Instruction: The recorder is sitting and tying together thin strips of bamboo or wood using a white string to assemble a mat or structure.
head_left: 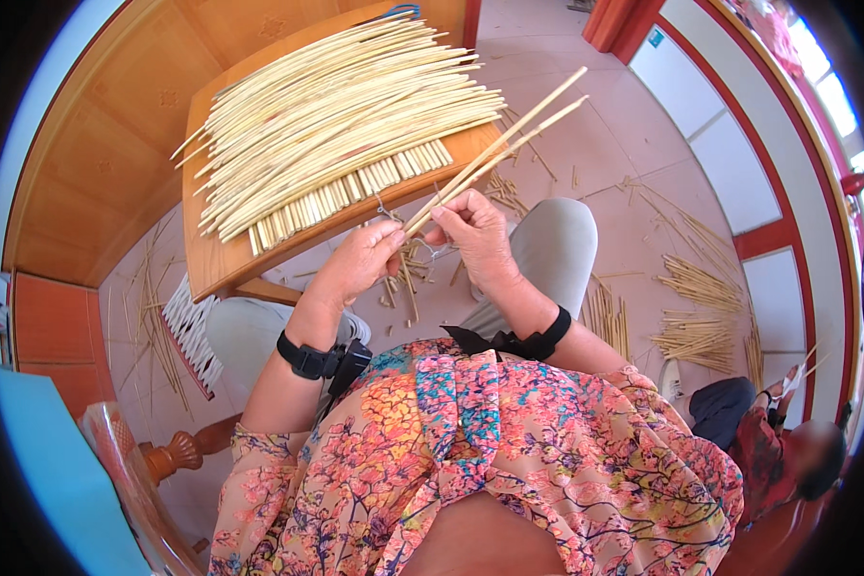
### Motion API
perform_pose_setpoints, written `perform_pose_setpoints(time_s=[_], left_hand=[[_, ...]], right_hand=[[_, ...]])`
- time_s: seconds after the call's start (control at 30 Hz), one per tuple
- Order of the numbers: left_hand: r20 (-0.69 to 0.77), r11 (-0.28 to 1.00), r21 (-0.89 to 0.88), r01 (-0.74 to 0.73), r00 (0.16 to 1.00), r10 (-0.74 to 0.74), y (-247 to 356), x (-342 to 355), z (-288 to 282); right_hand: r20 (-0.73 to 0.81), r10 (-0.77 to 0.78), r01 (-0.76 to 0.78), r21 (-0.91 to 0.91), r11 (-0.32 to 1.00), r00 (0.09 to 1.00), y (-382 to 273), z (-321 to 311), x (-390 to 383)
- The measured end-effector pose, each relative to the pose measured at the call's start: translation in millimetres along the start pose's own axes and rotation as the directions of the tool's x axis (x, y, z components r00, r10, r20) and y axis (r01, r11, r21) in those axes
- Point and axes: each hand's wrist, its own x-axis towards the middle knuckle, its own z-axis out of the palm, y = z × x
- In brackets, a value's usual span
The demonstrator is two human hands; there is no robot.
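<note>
Two long pale plant stalks [515, 140] slant up to the right from between my hands, their near ends together and their far ends apart. My left hand [363, 257] is closed, thumb and fingers pinching the near ends. Close beside it, my right hand [474, 236] grips the stalks a little farther along, thumb on top. Thin string [436, 252] shows loosely around my fingers. Just beyond my hands, a thick layer of similar stalks [346, 106] lies on a wooden table [223, 264], above a row of short cut pieces [355, 184] at its near edge.
Bundles of stalks [698, 288] and scattered short offcuts lie on the tiled floor [586, 144]. My knees [559, 240] flank the near side of the table. Another person [773, 432] sits at the lower right, holding thin stalks. A turned wooden chair part [173, 456] stands at lower left.
</note>
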Motion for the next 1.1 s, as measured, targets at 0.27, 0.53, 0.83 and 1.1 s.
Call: perform_pose_setpoints(time_s=[0.27, 0.53, 0.83, 1.1], left_hand=[[0.055, 0.984, -0.155, 0.084, 0.996, -0.076, -3.9, -0.4, 1.3], [0.111, 0.973, -0.192, 0.129, 0.988, -0.110, -3.6, -2.4, -0.6], [0.171, 0.969, -0.160, 0.189, 0.972, -0.161, -7.7, -6.9, -6.7], [0.227, 0.967, -0.148, 0.208, 0.959, -0.172, -7.4, -7.8, -9.1]], right_hand=[[-0.029, -0.036, 0.037, 0.023, 0.999, 0.999, 9.7, -6.2, 3.3], [-0.050, -0.008, 0.013, 0.086, 0.996, 0.999, 8.4, -9.8, 4.0], [-0.075, 0.028, -0.020, 0.103, 0.995, 0.997, 8.8, -13.6, 4.3], [-0.074, 0.025, -0.018, 0.092, 0.996, 0.997, 8.9, -14.0, 4.5]])
